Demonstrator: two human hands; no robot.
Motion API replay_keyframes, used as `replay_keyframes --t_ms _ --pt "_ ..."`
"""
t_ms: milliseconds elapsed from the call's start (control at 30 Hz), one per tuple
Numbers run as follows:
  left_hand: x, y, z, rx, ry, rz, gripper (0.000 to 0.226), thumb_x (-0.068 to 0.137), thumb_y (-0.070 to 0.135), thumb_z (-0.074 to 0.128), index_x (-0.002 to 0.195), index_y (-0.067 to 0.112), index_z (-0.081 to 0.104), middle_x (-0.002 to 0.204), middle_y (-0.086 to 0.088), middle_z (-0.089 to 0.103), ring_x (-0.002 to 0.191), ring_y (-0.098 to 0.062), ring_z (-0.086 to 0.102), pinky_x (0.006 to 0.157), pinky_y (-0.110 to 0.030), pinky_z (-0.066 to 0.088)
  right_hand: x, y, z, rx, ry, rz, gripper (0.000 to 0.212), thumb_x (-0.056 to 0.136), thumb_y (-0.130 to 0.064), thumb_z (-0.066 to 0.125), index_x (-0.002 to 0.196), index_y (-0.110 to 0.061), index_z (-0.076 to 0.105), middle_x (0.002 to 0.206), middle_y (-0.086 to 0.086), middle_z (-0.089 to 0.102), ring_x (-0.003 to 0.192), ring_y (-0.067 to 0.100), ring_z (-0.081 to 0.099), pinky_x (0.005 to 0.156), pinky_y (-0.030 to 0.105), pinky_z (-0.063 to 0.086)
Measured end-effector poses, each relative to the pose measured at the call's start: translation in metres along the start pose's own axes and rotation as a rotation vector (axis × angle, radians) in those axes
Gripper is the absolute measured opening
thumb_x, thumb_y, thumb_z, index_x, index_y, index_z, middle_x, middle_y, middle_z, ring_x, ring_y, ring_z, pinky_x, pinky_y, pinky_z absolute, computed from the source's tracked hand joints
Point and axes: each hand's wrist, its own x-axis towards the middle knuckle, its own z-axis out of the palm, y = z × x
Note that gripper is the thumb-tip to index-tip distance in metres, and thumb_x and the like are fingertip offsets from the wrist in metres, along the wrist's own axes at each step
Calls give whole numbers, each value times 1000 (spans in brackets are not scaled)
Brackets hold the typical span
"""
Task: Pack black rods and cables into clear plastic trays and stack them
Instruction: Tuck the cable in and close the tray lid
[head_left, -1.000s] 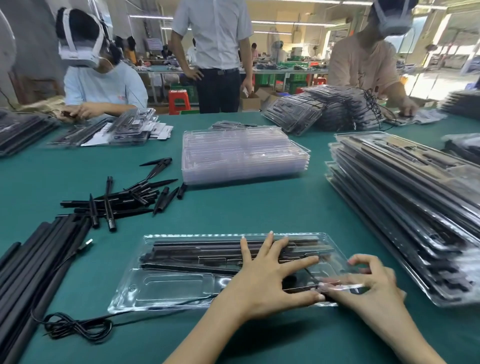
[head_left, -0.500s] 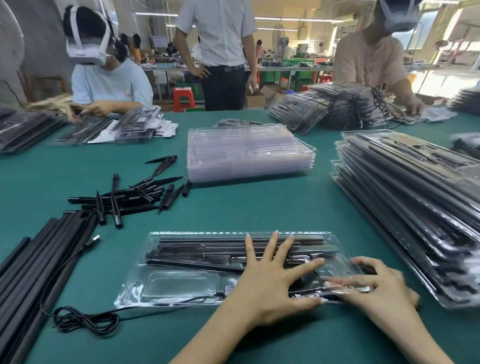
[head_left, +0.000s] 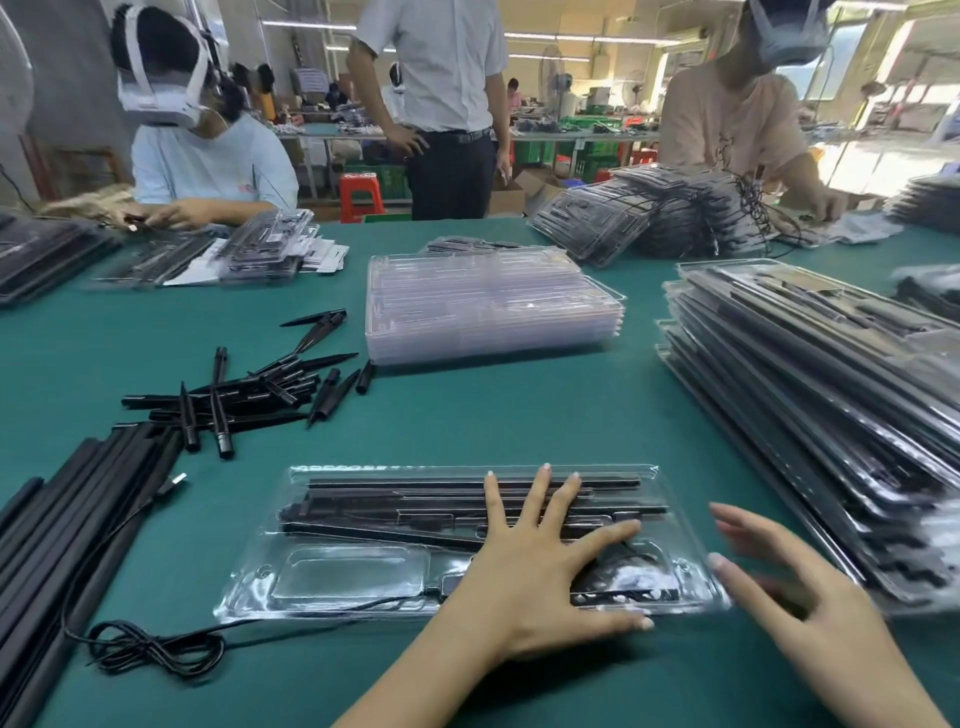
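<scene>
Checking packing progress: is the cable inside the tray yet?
Mostly out: the cable lies coiled on the table beside the tray.

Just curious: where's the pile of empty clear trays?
The stack of empty clear trays sits mid-table, beyond the tray being packed, between loose black rods and filled trays.

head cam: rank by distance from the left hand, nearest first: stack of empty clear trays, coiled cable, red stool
1. Coiled cable: front left on the table, left of the left hand.
2. Stack of empty clear trays: mid-table, straight ahead.
3. Red stool: on the floor beyond the table's far edge.
</scene>
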Motion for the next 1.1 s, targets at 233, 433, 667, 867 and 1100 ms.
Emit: replay_keyframes --t_ms 233,433,667,867,1100 --pt "2 0 -7 -46 -91 -25 54 91 70 22 140 63 2 160 1 -16 140 -17 -33 101 -60 -32 19 -2 -3 -356 -267 -254 29 65 -43 74 93 -52 72 103 -31 66 102 -4 55 87 29 42" --pt "6 1 -10 -20 -168 -36 56 90 71 25 139 65 0 158 1 -21 139 -19 -34 100 -62 -30 16 -1 0 -389 -267 -263 21 76 -54 63 90 -43 72 102 -32 65 98 -3 56 80 22 46" --pt "14 3 -19 3 -100 20 52 90 64 36 139 58 22 159 -10 4 147 -25 -14 100 -66 -27 -4 -1 6 -595 -206 -521 56 101 -48 24 103 -24 75 110 -14 69 109 3 55 92 17 41" --pt "25 10 -9 26 -7 -12 49 96 62 21 143 60 7 161 -3 -9 145 -17 -22 96 -65 -32 0 -12 5 -598 -223 -485 58 99 -53 21 100 -33 75 105 -21 69 102 0 64 78 14 50" --pt "30 35 8 17 47 -144 48 100 48 12 146 52 0 158 -9 -21 141 -25 -32 91 -68 -34 34 -19 -19 -391 -463 -123 24 73 -59 59 94 -56 69 96 -38 65 101 -17 57 90 8 44"
